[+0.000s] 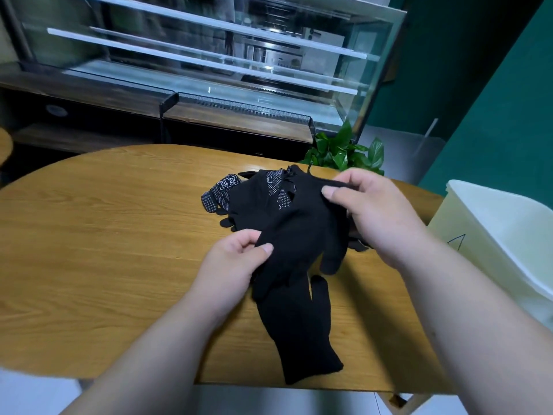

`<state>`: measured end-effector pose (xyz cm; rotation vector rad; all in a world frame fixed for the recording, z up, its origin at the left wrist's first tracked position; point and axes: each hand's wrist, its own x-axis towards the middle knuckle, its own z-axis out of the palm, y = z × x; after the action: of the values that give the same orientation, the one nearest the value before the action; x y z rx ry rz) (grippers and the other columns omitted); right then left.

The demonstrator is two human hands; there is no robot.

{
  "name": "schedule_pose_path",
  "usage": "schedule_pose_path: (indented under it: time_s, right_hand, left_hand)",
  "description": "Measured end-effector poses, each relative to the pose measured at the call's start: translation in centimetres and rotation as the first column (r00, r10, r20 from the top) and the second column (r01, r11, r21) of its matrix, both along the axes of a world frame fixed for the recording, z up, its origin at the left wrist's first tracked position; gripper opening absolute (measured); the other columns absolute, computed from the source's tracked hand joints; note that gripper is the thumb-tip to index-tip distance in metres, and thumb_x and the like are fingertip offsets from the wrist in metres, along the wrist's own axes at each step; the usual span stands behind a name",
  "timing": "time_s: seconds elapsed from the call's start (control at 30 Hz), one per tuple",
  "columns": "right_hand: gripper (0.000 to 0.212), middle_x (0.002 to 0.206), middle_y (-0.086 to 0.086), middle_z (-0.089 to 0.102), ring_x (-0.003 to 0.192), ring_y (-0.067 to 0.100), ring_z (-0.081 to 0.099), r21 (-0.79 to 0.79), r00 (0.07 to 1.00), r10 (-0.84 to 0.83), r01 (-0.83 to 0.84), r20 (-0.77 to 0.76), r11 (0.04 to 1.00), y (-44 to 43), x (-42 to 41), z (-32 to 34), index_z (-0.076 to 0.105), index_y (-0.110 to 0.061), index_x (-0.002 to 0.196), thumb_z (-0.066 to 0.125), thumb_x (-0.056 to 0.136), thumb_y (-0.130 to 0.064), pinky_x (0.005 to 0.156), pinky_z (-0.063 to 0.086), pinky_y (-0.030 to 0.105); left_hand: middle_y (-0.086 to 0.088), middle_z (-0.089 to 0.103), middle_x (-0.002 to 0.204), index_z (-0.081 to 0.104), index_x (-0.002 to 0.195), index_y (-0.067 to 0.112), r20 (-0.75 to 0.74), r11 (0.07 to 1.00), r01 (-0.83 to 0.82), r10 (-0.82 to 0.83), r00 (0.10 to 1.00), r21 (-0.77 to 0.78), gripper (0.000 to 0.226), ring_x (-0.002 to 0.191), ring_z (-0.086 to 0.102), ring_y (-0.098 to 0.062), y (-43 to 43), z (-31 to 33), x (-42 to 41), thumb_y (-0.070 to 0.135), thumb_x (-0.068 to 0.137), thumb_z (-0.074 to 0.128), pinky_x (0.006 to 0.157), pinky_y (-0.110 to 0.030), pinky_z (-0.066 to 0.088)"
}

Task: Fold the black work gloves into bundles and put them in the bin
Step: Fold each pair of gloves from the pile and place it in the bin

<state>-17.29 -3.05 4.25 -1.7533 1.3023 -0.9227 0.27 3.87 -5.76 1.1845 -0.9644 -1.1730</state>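
A black work glove (302,232) is lifted above the wooden table (104,235). My left hand (230,265) pinches its lower edge near the fingers. My right hand (374,211) pinches its cuff at the upper right. A second black glove (299,330) lies flat on the table below, cuff toward me. Behind them sits a pile of several black gloves (227,193) with white-dotted palms. The pale bin (502,241) stands open at the table's right end.
A glass display case (209,61) runs along the back behind the table. A green potted plant (344,151) stands past the table's far right edge. Bare wood spreads across the table's left half.
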Motion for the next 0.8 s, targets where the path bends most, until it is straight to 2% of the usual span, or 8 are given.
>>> schedule_pose_path:
  time_s: [0.13,0.2,0.27,0.37,0.53,0.63,0.7,0.8]
  right_hand:
    - [0.013,0.077,-0.002,0.068,0.069,0.012,0.058,-0.173,0.99,0.002,-0.027,-0.141,0.984,-0.7,0.5,1.6,0.068,-0.017,0.082,0.071,0.088,-0.028,0.07,0.047,0.033]
    - [0.01,0.079,0.0,0.07,0.067,0.009,0.057,-0.195,0.987,0.026,-0.058,-0.158,0.979,-1.0,0.7,2.0,0.068,-0.017,0.083,0.072,0.087,-0.025,0.07,0.047,0.031]
    - [0.008,0.071,-0.007,0.065,0.058,0.004,0.052,-0.196,0.982,0.048,-0.084,-0.185,0.977,-1.6,0.8,2.2,0.069,-0.018,0.081,0.073,0.087,-0.022,0.061,0.041,0.025]
    - [0.008,0.068,-0.01,0.063,0.053,0.004,0.05,-0.198,0.979,0.041,-0.081,-0.2,0.977,-2.8,1.2,2.4,0.069,-0.019,0.079,0.073,0.086,-0.021,0.058,0.04,0.022]
    - [0.005,0.076,0.0,0.068,0.068,0.016,0.058,-0.267,0.993,0.058,-0.085,-0.107,0.96,-3.8,1.9,3.0,0.07,-0.021,0.081,0.074,0.084,-0.022,0.075,0.054,0.044]
    - [0.013,0.073,-0.012,0.066,0.069,0.008,0.058,-0.334,0.99,0.122,-0.137,-0.065,0.933,-2.3,1.4,2.0,0.068,-0.027,0.075,0.075,0.081,-0.018,0.074,0.052,0.036]
    - [0.015,0.072,-0.019,0.066,0.067,0.001,0.058,-0.319,0.963,0.184,-0.24,-0.197,0.917,-0.3,0.3,-0.4,0.067,-0.028,0.076,0.075,0.08,-0.016,0.07,0.046,0.025]
    - [0.008,0.091,-0.014,0.07,0.091,0.011,0.067,-0.293,0.839,0.31,-0.465,-0.446,0.836,3.1,-1.9,-5.2,0.069,-0.028,0.086,0.067,0.078,-0.028,0.084,0.051,0.034]
  left_hand:
    - [-0.001,0.072,0.081,0.073,0.088,0.015,0.122,0.989,-0.107,0.094,0.988,0.1,0.012,0.074,0.061,-0.014,-0.6,-0.4,1.3,0.008,0.091,0.065,0.077,-0.027,0.048]
    - [-0.001,0.076,0.082,0.075,0.083,0.019,0.149,0.977,-0.169,0.149,0.978,0.133,0.017,0.078,0.066,-0.018,-0.8,-0.3,1.8,0.007,0.089,0.064,0.089,-0.037,0.051]
    - [-0.002,0.077,0.083,0.075,0.08,0.025,0.157,0.958,-0.241,0.217,0.963,0.156,0.016,0.083,0.069,-0.022,-1.0,0.0,2.3,0.012,0.08,0.065,0.096,-0.046,0.05]
    - [0.0,0.076,0.081,0.073,0.078,0.022,0.127,0.938,-0.308,0.289,0.949,0.161,0.022,0.075,0.067,-0.019,-1.1,0.1,2.7,0.007,0.079,0.058,0.092,-0.044,0.051]
    - [0.002,0.075,0.08,0.073,0.076,0.022,0.15,0.934,-0.331,0.31,0.939,0.139,0.025,0.073,0.066,-0.017,-1.3,-0.3,2.8,0.006,0.085,0.055,0.084,-0.039,0.051]
    - [0.002,0.075,0.081,0.073,0.079,0.021,0.175,0.941,-0.314,0.291,0.941,0.127,0.024,0.074,0.067,-0.017,-1.3,-0.3,2.9,0.008,0.087,0.055,0.091,-0.047,0.053]
    - [0.001,0.075,0.079,0.072,0.078,0.02,0.205,0.945,-0.306,0.279,0.938,0.112,0.024,0.072,0.066,-0.017,-1.2,-0.4,3.0,0.008,0.087,0.055,0.09,-0.048,0.053]
    - [0.001,0.074,0.076,0.071,0.075,0.022,0.291,0.957,-0.284,0.255,0.922,0.063,0.023,0.07,0.067,-0.017,-1.0,-0.3,3.0,0.009,0.088,0.057,0.085,-0.043,0.054]
